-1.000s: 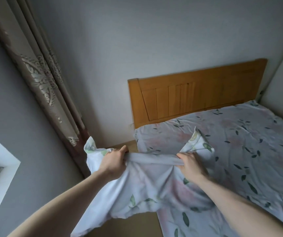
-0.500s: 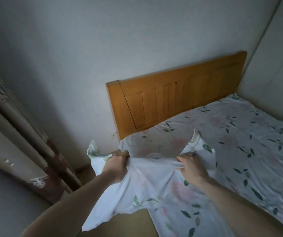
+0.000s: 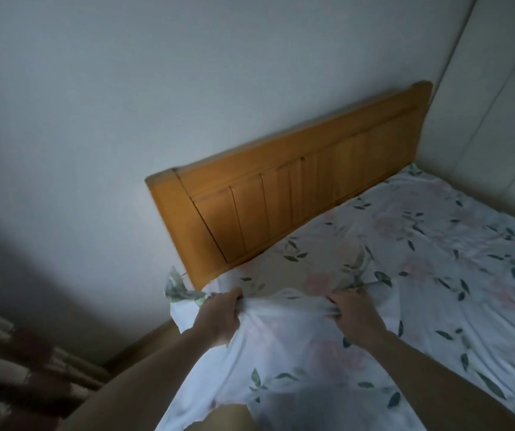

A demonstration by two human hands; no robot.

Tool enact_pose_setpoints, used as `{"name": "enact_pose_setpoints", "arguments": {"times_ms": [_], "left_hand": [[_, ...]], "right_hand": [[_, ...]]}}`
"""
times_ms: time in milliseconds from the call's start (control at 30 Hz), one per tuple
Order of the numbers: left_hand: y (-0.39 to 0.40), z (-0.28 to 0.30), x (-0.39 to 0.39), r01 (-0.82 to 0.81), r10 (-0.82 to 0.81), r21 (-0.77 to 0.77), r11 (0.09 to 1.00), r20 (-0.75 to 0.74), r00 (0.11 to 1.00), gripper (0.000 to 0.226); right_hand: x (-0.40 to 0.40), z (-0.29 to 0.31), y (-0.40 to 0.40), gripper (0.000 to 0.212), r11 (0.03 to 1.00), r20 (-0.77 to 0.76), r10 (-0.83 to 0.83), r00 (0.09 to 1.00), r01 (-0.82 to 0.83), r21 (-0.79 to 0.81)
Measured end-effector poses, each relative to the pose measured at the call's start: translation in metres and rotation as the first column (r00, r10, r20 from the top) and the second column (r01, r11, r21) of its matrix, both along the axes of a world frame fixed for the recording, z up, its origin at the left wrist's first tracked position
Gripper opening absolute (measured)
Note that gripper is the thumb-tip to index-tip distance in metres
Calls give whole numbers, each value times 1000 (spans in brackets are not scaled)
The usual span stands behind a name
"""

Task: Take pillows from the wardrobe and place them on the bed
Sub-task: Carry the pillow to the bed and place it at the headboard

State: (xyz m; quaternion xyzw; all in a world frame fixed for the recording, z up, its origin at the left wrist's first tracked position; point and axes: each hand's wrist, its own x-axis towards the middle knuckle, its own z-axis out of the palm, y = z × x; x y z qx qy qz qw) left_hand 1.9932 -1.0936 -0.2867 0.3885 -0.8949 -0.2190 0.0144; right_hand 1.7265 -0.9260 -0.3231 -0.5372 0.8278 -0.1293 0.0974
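I hold a limp white pillow cover printed with green leaves and pink flowers, stretched between both hands over the near left corner of the bed. My left hand grips its upper edge by the bunched left corner. My right hand grips the same edge further right, above the mattress. The bed has a sheet in the same floral print. The cover's lower part hangs down towards me, past the bed's side. I cannot tell whether there is filling inside.
A wooden headboard stands against the grey wall just beyond my hands. A patterned curtain hangs at the lower left. White panels run along the bed's far side. A strip of floor shows beside the bed.
My view has swung right, so the curtain has slid to the lower left corner. Both hands have carried the cover closer to the headboard, over the bed's corner.
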Motion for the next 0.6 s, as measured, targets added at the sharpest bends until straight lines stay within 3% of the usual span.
{"name": "enact_pose_setpoints", "arguments": {"times_ms": [100, 167, 233, 367, 500, 600], "left_hand": [[-36, -21, -32, -5, 2, 79, 997, 29, 1000, 22], [-52, -28, -48, -8, 4, 113, 994, 32, 999, 24], [-78, -43, -69, 9, -14, 148, 989, 33, 999, 27], [-128, -76, -105, 24, -39, 232, 973, 60, 997, 22], [-184, -126, -152, 54, -88, 280, 958, 109, 990, 18], [-212, -159, -180, 56, -102, 342, 938, 116, 988, 21]], "right_hand": [[-30, -18, -33, 13, 1000, -8, -21, 1000, 22, 22], [-44, -26, -48, 34, 1000, -21, -3, 1000, 3, -17], [-60, -38, -72, 41, 998, -10, -2, 1000, 2, -67], [-84, -58, -115, 28, 995, -35, -64, 997, 61, -77], [-132, -108, -167, 16, 994, -82, -88, 993, 93, 54], [-158, -131, -207, 16, 958, -141, -62, 988, 99, 270]]}}
